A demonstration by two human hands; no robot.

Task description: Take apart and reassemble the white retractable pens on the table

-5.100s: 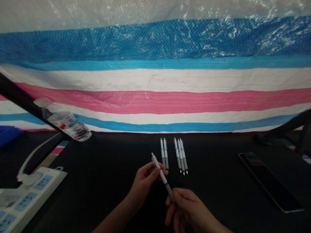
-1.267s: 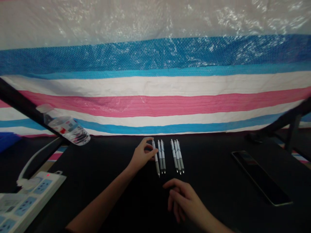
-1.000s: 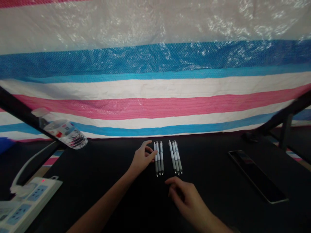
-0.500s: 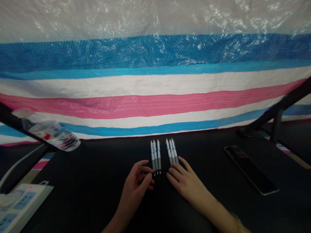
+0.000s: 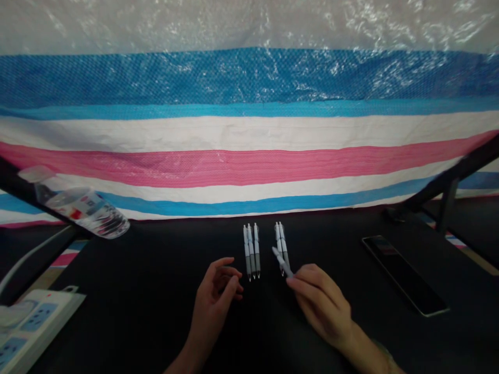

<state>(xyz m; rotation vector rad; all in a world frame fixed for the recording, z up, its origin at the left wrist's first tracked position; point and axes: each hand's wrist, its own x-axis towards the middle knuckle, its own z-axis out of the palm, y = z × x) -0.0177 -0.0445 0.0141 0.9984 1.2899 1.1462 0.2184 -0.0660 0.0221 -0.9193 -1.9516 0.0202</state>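
Three white and grey pens (image 5: 251, 252) lie side by side near the middle of the black table, tips toward me. To their right lie two similar pens (image 5: 282, 241). My right hand (image 5: 323, 304) pinches the lower end of another pen (image 5: 282, 261), which slants up and left across the lower part of those two. My left hand (image 5: 216, 296) rests left of the group of three, fingers curled but apart, holding nothing.
A black phone (image 5: 405, 275) lies on the table (image 5: 156, 291) at the right. A clear bottle (image 5: 89, 210) leans at the far left, above a white power strip (image 5: 37, 324). Behind the table hangs a striped sheet (image 5: 249, 166).
My right hand has picked up one pen from the right group and drawn back slightly to the right, leaving two there. My left hand has barely moved.
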